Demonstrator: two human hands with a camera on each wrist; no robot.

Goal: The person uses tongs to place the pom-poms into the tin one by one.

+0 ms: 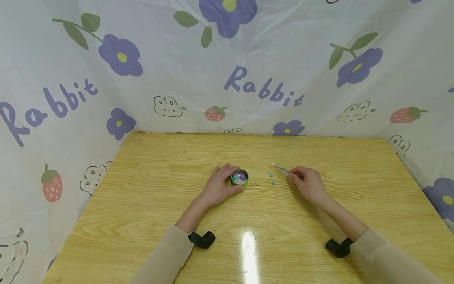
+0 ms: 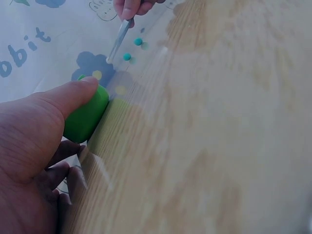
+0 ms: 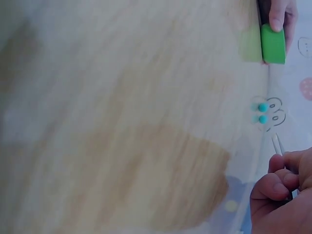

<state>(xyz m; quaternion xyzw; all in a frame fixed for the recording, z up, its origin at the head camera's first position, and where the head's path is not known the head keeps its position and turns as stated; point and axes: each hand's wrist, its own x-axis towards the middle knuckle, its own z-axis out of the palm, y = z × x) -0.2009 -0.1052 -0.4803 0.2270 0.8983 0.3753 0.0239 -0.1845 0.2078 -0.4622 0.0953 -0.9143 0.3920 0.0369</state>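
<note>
So the tweezers (image 2: 119, 41) are in the right hand (image 1: 310, 185), thumb and fingers pinching them, over the right-of-centre part of the tabletop (image 1: 142, 217). Long axis runs on a slant: tips point left and away from the person, grip end back toward the right. There's a pale spot at the tips, can't tell what it is, and can't tell if they touch the wood either.

Left hand (image 1: 220, 185) is clamped round a green round container (image 2: 87, 117), open side up, purple and blue bits inside. Hands are well apart. Two turquoise beads (image 1: 271, 174) sit in the gap, near the tips, one roughly behind the other.

Far edge, against the printed cloth (image 1: 198, 71), is some way past the tips; side edges are well off, and lots of tabletop stretches toward the person.
</note>
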